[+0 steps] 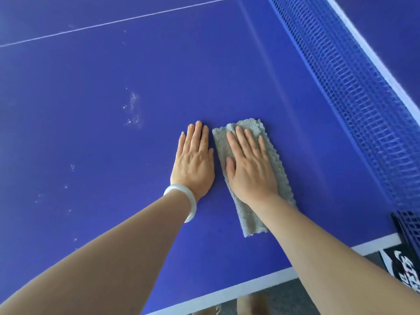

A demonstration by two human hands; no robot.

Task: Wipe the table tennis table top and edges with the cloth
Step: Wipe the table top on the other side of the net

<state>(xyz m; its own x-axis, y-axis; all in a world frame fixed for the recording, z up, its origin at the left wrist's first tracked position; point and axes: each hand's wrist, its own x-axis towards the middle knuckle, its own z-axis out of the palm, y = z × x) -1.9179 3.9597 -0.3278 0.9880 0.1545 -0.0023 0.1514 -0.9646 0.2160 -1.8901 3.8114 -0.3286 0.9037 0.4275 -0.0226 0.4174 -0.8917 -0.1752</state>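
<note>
Pressing the grey cloth (271, 160) flat on the blue worktop (113, 133) beside the net (354, 92).
Right hand (251, 165) lies straight-fingered on it; left hand (194, 163) rests flat alongside, holding nothing.

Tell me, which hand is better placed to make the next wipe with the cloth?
The right hand: it lies flat on the grey cloth, ready to push. The left hand rests on bare table beside it.

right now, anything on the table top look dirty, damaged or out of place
White specks and a smear mark the table top left of the left hand, with fainter spots nearer the person. The cloth under the right hand lies to their right. Nothing looks damaged.
</note>
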